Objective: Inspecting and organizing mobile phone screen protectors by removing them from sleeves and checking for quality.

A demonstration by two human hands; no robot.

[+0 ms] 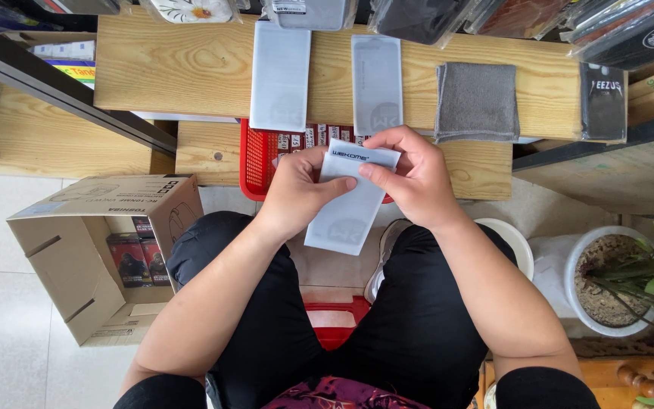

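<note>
Head view: looking straight down at a seated person's lap, a low wooden bench ahead of the knees.
Held item: a flat, pale grey-white rectangular sleeve packet (351, 198), held in the air above the lap, just off the near edge of the bench, tilted with its top end towards the bench.
Left hand (299, 193): fingers curled closed on the packet's left side, thumb lying across its face.
Right hand (410, 178): fingers closed over the packet's top right corner, thumb pressing the top edge.
Risk of dropping: only the upper part is pinched, and the lower end hangs free, so a loosened grip would probably let it slide down between the knees.
Risk of creasing: both thumbs bear on the same thin end, which could bend or tear it.
Bench top: two more pale flat packets (280, 74) (377, 83) lie side by side near the far edge, with a folded grey cloth (478, 101) to their right and a small black packet (602, 101) at the right end.
In the way: a red plastic mesh basket (253, 163) of small cards sits at the bench's near edge, right behind the hands.
Floor left: an open brown cardboard box (96, 254) holding dark boxes.
Floor right: a white pot of soil with a green plant (615, 282), near the right knee.
</note>
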